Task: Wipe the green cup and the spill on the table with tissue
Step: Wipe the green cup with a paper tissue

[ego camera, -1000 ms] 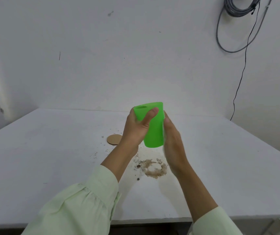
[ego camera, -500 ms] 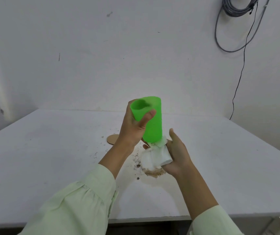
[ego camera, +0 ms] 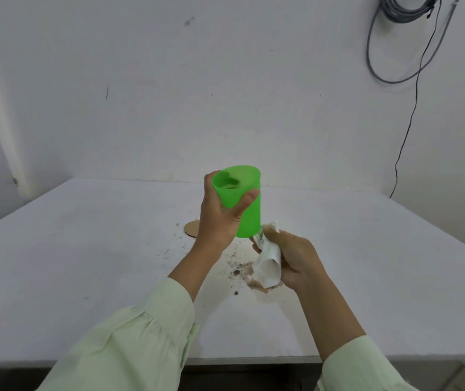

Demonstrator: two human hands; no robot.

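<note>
My left hand (ego camera: 220, 218) grips the green cup (ego camera: 246, 206) in the air above the white table (ego camera: 84, 249), thumb across its front, the open mouth tipped toward me. Just below and to the right of the cup's base, my right hand (ego camera: 296, 258) is closed around a crumpled white tissue (ego camera: 266, 263) that is stained at its upper end. A brown spill (ego camera: 242, 270) with dark specks lies on the table under both hands, partly hidden by the tissue.
A round brown coaster (ego camera: 191, 228) lies on the table behind my left wrist. A white wall rises behind the table, with grey coiled cable (ego camera: 389, 38) hanging at the upper right. The table's front edge (ego camera: 253, 359) runs near my sleeves.
My right hand with the tissue has come off the cup's side and dropped below its base. The cup's mouth has tipped further toward me.
</note>
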